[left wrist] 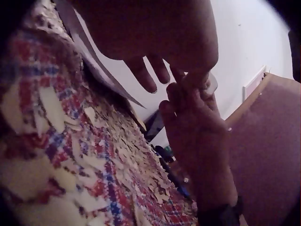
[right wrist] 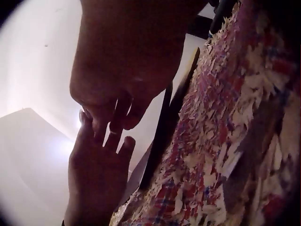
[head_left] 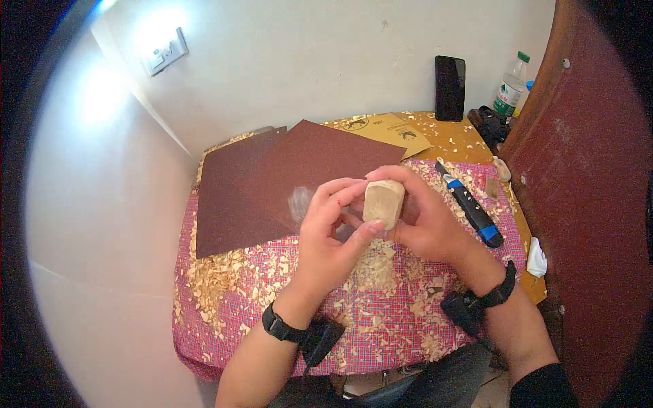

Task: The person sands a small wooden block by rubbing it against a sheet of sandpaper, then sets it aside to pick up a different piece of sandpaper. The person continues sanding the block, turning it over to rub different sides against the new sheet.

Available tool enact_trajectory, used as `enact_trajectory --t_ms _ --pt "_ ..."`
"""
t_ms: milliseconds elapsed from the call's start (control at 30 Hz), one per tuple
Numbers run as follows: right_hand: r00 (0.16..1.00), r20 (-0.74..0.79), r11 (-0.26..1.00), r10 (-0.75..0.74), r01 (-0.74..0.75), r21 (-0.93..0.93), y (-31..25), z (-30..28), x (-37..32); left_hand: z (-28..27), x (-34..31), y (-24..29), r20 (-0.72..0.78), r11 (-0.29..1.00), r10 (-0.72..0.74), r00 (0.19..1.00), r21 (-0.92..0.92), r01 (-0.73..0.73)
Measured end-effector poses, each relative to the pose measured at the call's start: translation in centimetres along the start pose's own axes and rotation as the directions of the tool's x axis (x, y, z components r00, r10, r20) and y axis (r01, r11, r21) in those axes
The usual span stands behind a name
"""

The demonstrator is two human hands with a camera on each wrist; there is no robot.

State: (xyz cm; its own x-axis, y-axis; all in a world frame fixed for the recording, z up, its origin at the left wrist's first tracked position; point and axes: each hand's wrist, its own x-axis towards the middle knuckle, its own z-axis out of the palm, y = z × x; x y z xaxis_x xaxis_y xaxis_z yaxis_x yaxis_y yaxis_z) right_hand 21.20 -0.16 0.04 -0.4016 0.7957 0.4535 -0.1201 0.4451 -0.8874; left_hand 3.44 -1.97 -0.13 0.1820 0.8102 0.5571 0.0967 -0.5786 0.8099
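Both hands hold a pale carved wooden block (head_left: 383, 204) with rounded corners up in front of the body, over the cloth. My left hand (head_left: 332, 231) grips its left side, thumb at the lower edge and fingers at the upper left. On the other side my right hand (head_left: 430, 221) curls its fingers over the top right, with the thumb low. In the left wrist view the right hand (left wrist: 200, 136) faces the left one, and a sliver of the block shows between them. Dark brown sandpaper sheets (head_left: 238, 194) lie behind the hands, a pale dusty patch on one.
Wood shavings (head_left: 218, 279) litter a red checked cloth (head_left: 326, 357). A black and blue utility knife (head_left: 473, 211) lies at right. Beyond are a yellow-backed sheet (head_left: 391, 129), a phone (head_left: 449, 88) against the wall and a bottle (head_left: 511, 88). A dark red panel (head_left: 578, 170) borders the right side.
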Motion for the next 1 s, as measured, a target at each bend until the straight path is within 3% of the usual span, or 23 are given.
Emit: enact_trajectory --t_ms 133,200,400,533,633,700,833,900,933,1000 --pt "0.999 0.032 0.999 0.03 -0.029 -0.027 0.0 -0.3 0.1 -0.5 0.1 0.4 0.039 0.995 -0.068 0.997 0.08 0.064" --pt "0.989 0.046 0.976 0.138 -0.144 0.167 -0.8 -0.1 0.1 -0.6 0.2 0.8 0.034 0.999 -0.017 0.999 0.052 0.016" --pt "0.982 0.091 0.951 0.165 -0.184 0.251 -1.0 -0.4 0.1 -0.9 0.0 0.2 0.062 1.0 -0.005 0.998 -0.028 0.007" --pt "0.987 0.078 0.971 0.139 -0.152 0.185 -1.2 -0.4 0.0 -0.9 -0.1 0.3 0.053 0.998 -0.028 0.998 -0.062 0.031" --pt "0.98 0.108 0.969 0.165 -0.182 0.169 -1.3 -0.6 0.0 -0.7 -0.2 0.3 0.051 0.976 -0.082 0.995 -0.199 0.091" --pt "0.981 0.15 0.983 0.125 -0.143 0.116 -1.1 -0.8 0.0 -0.5 -0.3 1.0 0.028 0.934 -0.196 0.98 -0.298 0.195" --pt "0.979 0.173 0.989 0.106 -0.122 0.081 -0.7 -0.6 0.0 -0.2 -0.1 0.6 -0.017 0.939 -0.227 0.974 -0.27 0.214" --pt "0.984 0.136 0.986 0.112 -0.127 0.105 -0.7 -0.5 0.0 -0.1 -0.1 0.0 -0.108 0.888 -0.353 0.929 -0.352 0.296" --pt "0.986 0.122 0.988 0.114 -0.126 0.092 -0.8 -0.6 0.1 0.0 0.1 -0.2 -0.093 0.885 -0.346 0.934 -0.361 0.292" --pt "0.987 0.008 0.876 0.157 -0.144 0.461 -1.2 -1.1 0.2 0.1 0.1 0.0 -0.211 0.911 -0.32 0.924 -0.337 0.239"
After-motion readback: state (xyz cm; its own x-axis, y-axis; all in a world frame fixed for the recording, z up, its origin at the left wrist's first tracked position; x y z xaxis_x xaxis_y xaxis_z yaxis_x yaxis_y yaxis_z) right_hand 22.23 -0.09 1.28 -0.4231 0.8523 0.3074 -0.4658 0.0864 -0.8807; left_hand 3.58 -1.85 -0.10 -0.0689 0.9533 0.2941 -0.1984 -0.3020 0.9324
